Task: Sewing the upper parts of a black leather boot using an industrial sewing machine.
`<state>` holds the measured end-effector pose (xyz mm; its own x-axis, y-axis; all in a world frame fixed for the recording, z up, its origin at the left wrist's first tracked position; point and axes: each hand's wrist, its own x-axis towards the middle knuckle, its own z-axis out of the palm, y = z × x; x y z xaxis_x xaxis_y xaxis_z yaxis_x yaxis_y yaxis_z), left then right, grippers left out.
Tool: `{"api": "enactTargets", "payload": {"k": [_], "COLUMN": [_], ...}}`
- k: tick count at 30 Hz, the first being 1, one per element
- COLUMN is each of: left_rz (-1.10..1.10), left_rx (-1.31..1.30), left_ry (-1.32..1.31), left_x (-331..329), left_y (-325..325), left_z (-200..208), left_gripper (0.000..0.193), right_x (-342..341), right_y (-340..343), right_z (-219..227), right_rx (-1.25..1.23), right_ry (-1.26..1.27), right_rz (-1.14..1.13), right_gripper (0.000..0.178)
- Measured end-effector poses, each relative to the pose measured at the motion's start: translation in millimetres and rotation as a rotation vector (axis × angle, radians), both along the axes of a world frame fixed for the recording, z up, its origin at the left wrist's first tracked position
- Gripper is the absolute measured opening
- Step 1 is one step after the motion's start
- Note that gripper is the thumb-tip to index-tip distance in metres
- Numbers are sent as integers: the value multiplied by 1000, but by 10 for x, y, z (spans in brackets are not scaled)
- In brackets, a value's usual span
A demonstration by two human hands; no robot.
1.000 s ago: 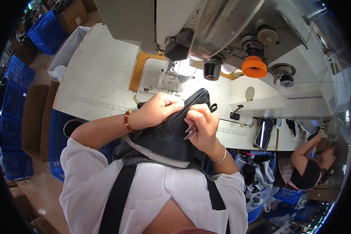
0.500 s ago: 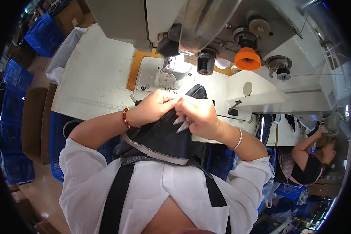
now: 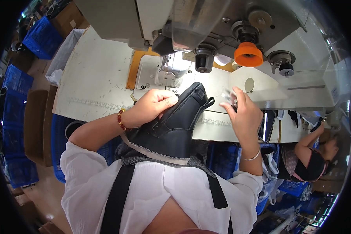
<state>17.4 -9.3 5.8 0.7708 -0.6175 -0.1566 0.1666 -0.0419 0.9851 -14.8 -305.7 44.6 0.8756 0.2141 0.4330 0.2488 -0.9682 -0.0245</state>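
Note:
A black boot upper [image 3: 174,126] with a pull loop and a pale, stitched lower edge rests against my lap and leans over the table's front edge. My left hand [image 3: 152,106] pinches its upper left side between thumb and fingers. Off to the right, apart from the boot upper, my right hand [image 3: 246,117] is raised over the table. Small metal thread snips [image 3: 227,94] are held between its thumb and fingers, blurred by motion. Just beyond the boot upper stands the lit needle area of a sewing machine [image 3: 173,68].
Overhead hangs the machine head with an orange cup-shaped part [image 3: 248,54]. A ruler strip [image 3: 91,103] runs along the white table [image 3: 93,74]. Blue crates [image 3: 43,37] stand at left, with a brown padded seat [image 3: 36,126]. Another person [image 3: 310,156] works at the far right.
My right hand has moved right, away from the boot upper, taking the snips with it. The boot upper's side and pull loop now show. My left hand still grips it in nearly the same place.

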Motion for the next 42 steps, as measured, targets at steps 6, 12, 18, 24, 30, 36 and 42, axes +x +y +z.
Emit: {"api": "enactTargets", "payload": {"k": [6,12,18,24,30,36,42], "left_rz": [6,46,55,58,37,24,19], "left_rx": [20,24,-13,14,58,66,-26], "left_ry": [-5,-16,4,-1,0,23,72], "left_x": [8,-13,-21,-20,4,-8,1], "left_y": [-39,-66,-82,-63,-52,-48,-24], "left_z": [130,93,57,76,77,65,-70], "left_gripper": [18,17,15,15,19,24,27], "right_x": [-256,-274,-269,-245,-219,-227,-125], "right_y": [376,532,582,584,579,607,653], "right_z": [-131,-190,-167,-166,-147,-192,-535], "right_rx": [391,319,257,243,216,154,584], "right_ry": [56,7,-31,-32,-51,-125,-65], "right_rz": [323,372,340,350,358,354,464], "right_gripper": [44,50,45,43,43,42,39]}}
